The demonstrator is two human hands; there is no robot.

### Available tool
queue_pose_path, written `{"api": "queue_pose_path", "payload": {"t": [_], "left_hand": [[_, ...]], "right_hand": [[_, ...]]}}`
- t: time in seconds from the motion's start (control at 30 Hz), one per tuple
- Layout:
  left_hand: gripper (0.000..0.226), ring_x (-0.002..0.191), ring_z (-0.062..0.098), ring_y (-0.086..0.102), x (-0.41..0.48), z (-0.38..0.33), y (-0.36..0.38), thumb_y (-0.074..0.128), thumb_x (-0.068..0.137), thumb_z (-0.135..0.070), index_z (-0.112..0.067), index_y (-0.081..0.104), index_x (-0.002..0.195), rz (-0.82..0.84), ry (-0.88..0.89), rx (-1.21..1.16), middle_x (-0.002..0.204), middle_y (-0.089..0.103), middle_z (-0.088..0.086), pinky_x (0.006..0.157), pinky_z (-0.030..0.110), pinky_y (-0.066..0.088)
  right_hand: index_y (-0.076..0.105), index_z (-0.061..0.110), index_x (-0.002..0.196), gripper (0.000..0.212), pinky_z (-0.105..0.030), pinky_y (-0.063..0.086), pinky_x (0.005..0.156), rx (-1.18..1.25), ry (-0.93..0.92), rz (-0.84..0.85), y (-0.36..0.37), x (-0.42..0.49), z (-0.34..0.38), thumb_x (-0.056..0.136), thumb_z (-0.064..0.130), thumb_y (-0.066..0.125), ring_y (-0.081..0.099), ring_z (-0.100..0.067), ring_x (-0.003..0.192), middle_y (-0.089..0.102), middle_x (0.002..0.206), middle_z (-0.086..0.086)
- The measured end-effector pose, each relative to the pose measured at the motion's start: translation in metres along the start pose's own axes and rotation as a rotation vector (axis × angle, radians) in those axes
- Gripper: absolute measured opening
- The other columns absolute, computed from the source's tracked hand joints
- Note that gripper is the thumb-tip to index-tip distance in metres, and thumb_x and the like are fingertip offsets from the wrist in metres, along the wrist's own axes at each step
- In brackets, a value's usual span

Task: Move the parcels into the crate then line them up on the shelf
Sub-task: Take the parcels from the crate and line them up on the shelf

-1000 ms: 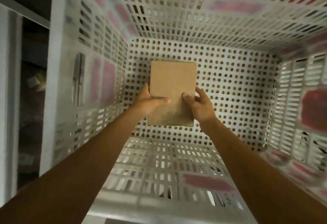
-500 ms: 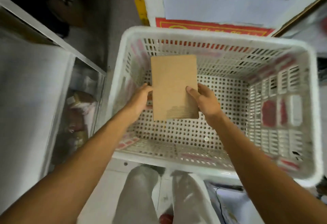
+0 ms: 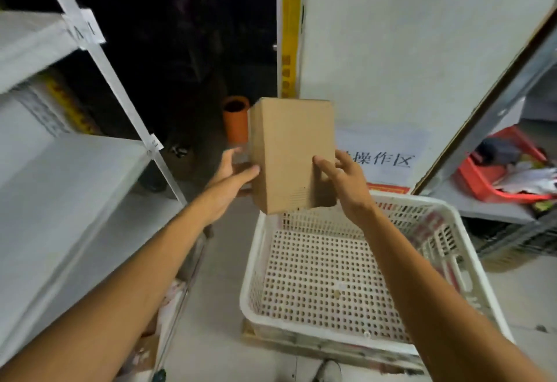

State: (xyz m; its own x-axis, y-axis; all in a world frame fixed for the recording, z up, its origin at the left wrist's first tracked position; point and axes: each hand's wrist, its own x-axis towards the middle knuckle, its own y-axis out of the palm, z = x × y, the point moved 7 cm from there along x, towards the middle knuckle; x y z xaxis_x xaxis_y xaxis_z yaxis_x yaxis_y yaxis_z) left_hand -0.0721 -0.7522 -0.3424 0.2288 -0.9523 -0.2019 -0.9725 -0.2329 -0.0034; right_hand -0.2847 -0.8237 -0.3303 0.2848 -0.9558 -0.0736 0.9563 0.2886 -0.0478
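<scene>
both hands, left hand and right hand, gripping a cardboard parcel upright, above the white crate, shelf on the left

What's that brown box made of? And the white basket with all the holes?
The box looks like plain brown cardboard: dull, papery, with faint ribbed lines showing near its lower edge. The basket looks like moulded white plastic, smooth and a little shiny, with neat rows of round holes in its floor and slots in its walls.
</scene>
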Motion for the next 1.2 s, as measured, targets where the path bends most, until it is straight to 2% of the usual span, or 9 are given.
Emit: {"api": "queue_pose_path", "payload": {"t": [0.17, 0.3, 0.4, 0.5, 0.8, 0.9, 0.97, 1.1, 1.2], "left_hand": [[0.08, 0.112, 0.016, 0.061, -0.03, -0.05, -0.04, 0.084, 0.053, -0.056, -0.031, 0.054, 0.123, -0.051, 0.113, 0.024, 0.118, 0.066, -0.005, 0.1, 0.05, 0.047], [0.1, 0.111, 0.018, 0.06, -0.047, -0.081, -0.071, 0.084, 0.042, -0.064, -0.026, 0.043, 0.125, -0.203, 0.177, 0.059, 0.119, 0.061, 0.0, 0.096, 0.046, 0.05], [0.08, 0.111, 0.018, 0.058, -0.055, -0.102, -0.083, 0.073, 0.065, -0.065, -0.028, 0.037, 0.126, -0.218, 0.239, 0.145, 0.123, 0.057, 0.002, 0.09, 0.039, 0.05], [0.04, 0.099, 0.018, 0.061, -0.061, -0.117, -0.098, 0.041, 0.095, -0.052, -0.021, 0.049, 0.117, -0.278, 0.238, -0.056, 0.108, 0.062, 0.0, 0.076, 0.032, 0.048], [0.056, 0.105, 0.022, 0.06, -0.069, -0.122, -0.096, 0.049, 0.083, -0.062, -0.022, 0.057, 0.122, -0.187, 0.144, -0.084, 0.11, 0.063, 0.004, 0.088, 0.037, 0.047], [0.058, 0.099, 0.02, 0.055, -0.076, -0.126, -0.101, 0.055, 0.076, -0.052, -0.02, 0.054, 0.124, -0.312, 0.177, -0.075, 0.101, 0.06, 0.0, 0.075, 0.033, 0.047], [0.054, 0.104, 0.021, 0.058, -0.081, -0.128, -0.104, 0.06, 0.076, -0.042, -0.02, 0.055, 0.125, -0.369, 0.221, -0.076, 0.107, 0.063, 0.001, 0.081, 0.039, 0.05], [0.044, 0.111, 0.023, 0.06, -0.087, -0.127, -0.102, 0.065, 0.084, -0.022, -0.015, 0.051, 0.125, -0.474, 0.236, -0.064, 0.117, 0.063, 0.006, 0.092, 0.045, 0.051], [0.057, 0.107, 0.019, 0.061, -0.09, -0.128, -0.097, 0.067, 0.085, -0.013, -0.019, 0.038, 0.134, -0.54, 0.283, -0.064, 0.117, 0.06, 0.005, 0.088, 0.043, 0.054]], "right_hand": [[0.031, 0.018, 0.141, 0.067, -0.014, 0.05, 0.074, -0.049, -0.118, 0.071, 0.051, -0.008, 0.055, 0.087, 0.03, 0.07, 0.06, -0.008, 0.1, 0.058, 0.118, 0.004], [0.022, 0.029, 0.144, 0.11, -0.039, 0.045, 0.103, -0.202, -0.206, 0.217, 0.106, -0.01, 0.088, 0.057, 0.064, 0.08, 0.046, -0.018, 0.125, 0.041, 0.14, 0.002], [0.026, 0.036, 0.137, 0.1, -0.041, 0.048, 0.1, -0.142, -0.26, 0.315, 0.133, -0.008, 0.109, 0.059, 0.054, 0.085, 0.052, -0.013, 0.119, 0.049, 0.13, 0.008], [0.027, 0.03, 0.142, 0.094, -0.04, 0.052, 0.095, 0.016, -0.206, 0.419, 0.141, -0.003, 0.117, 0.067, 0.043, 0.083, 0.058, -0.013, 0.113, 0.054, 0.125, 0.007], [0.043, 0.029, 0.133, 0.066, -0.038, 0.053, 0.091, 0.216, -0.176, 0.654, 0.149, 0.011, 0.132, 0.076, 0.041, 0.074, 0.063, -0.02, 0.112, 0.064, 0.121, 0.0], [0.05, 0.024, 0.128, 0.042, -0.025, 0.054, 0.081, 0.136, -0.277, 0.563, 0.137, 0.013, 0.143, 0.089, 0.03, 0.065, 0.064, -0.015, 0.106, 0.064, 0.116, 0.005], [0.047, 0.026, 0.13, 0.042, -0.018, 0.051, 0.08, 0.036, -0.416, 0.451, 0.13, 0.016, 0.153, 0.091, 0.029, 0.063, 0.06, -0.009, 0.105, 0.06, 0.12, 0.009], [0.054, 0.025, 0.129, 0.039, -0.024, 0.051, 0.093, -0.06, -0.554, 0.249, 0.123, 0.028, 0.154, 0.091, 0.029, 0.065, 0.059, -0.005, 0.109, 0.06, 0.122, 0.014], [0.053, 0.03, 0.134, 0.046, -0.03, 0.049, 0.1, -0.112, -0.541, 0.304, 0.128, 0.024, 0.147, 0.09, 0.04, 0.062, 0.057, -0.005, 0.116, 0.059, 0.128, 0.017]]}}
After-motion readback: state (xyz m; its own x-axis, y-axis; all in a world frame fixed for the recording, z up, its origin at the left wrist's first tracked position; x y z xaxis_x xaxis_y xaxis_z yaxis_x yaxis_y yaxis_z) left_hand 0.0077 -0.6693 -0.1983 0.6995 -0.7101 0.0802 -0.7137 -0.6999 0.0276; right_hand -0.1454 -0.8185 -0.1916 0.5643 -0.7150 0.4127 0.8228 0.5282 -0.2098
